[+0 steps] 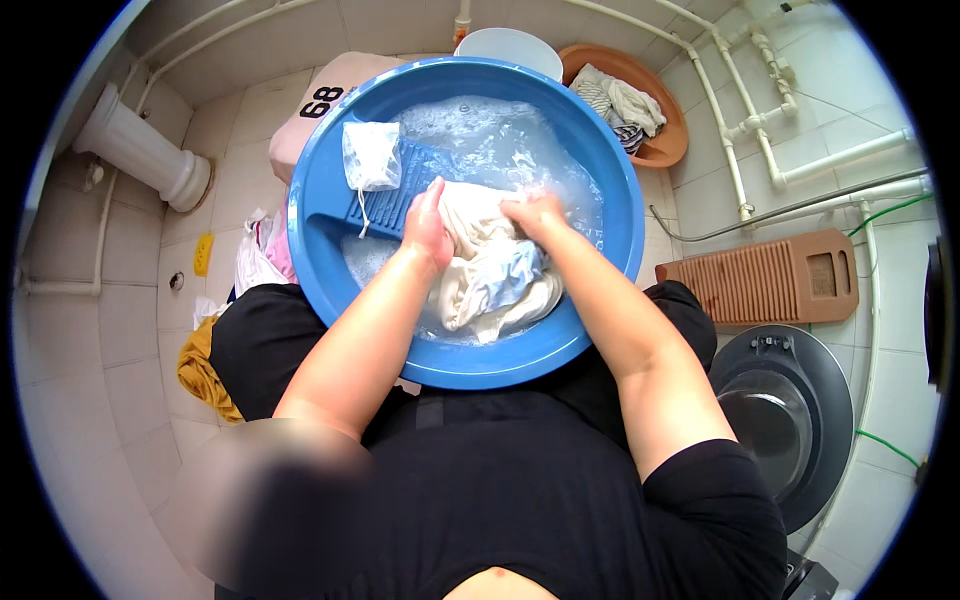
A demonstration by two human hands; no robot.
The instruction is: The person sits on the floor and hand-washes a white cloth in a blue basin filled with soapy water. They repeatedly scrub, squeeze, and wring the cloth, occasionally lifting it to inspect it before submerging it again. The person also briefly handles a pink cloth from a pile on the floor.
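Observation:
A wet white garment [470, 215] with a light blue patch [508, 275] lies bunched in the blue basin [465, 375], partly in sudsy water [480, 120]. My left hand [430, 228] holds its left side, palm turned in toward the cloth. Across from it, my right hand [537, 216] grips the upper right part, its fingers curled into the fabric and partly hidden. A ribbed washboard surface [418, 172] slopes inside the basin, left of the garment. On that surface rests a small white drawstring bag [371, 155], its cord hanging down.
Behind the basin stand a white bucket [510, 50] and an orange-brown basin [665, 152] holding clothes. At right are a brown washboard [765, 278] and a dark grey basin [830, 400]. Mustard cloth [205, 375] and other clothes [260, 250] lie at left. Pipes line the walls.

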